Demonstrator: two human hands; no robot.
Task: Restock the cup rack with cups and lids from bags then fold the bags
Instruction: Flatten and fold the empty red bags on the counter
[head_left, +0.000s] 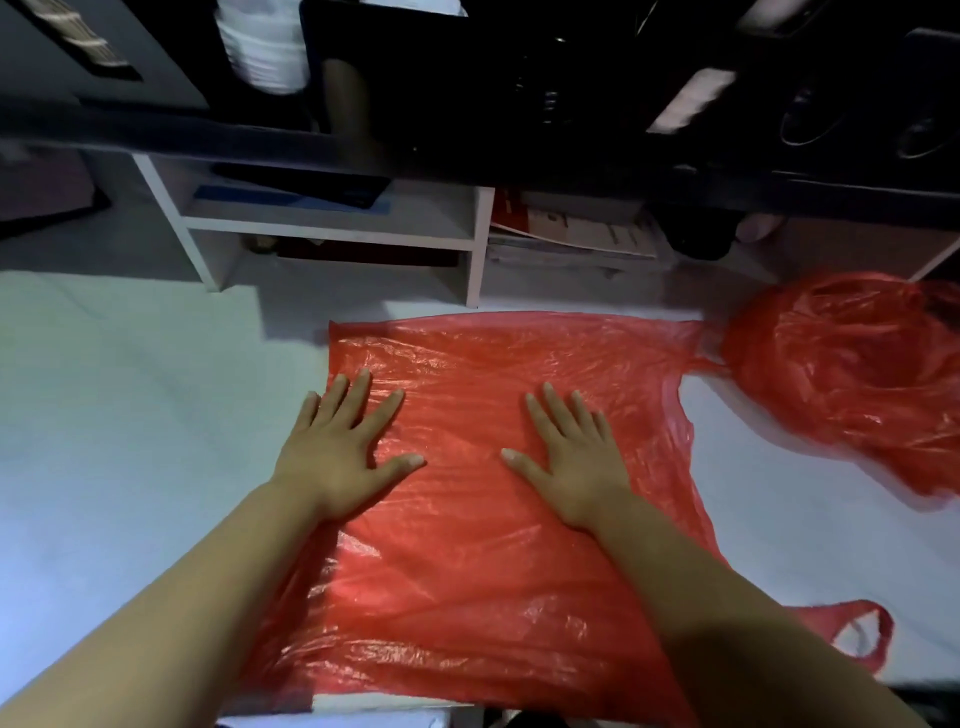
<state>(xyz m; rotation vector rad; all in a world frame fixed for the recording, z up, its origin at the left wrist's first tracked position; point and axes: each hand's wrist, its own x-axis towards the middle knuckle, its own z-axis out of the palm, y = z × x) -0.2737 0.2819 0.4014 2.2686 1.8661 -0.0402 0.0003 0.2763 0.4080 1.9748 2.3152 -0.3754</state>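
1. Red bag (467, 561) lies flat on the white table (130, 389) right before me.
2. My left hand (343, 452) presses on its left part, fingers straight and spread wide, gripping nothing.
3. My right hand (576, 457) presses on its middle, fingers likewise splayed flat.
4. One handle loop (831, 621) sticks out near right.
5. A crumpled second bag (841, 374) sits far right, just beside the flat one's corner.
6. Beyond stand a white shelf unit (332, 226) and stacked white cups (265, 52).

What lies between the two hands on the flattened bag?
Only bare red plastic: the left hand and right hand press flat on the spread red bag, and nothing else sits between them, as the head view shows.
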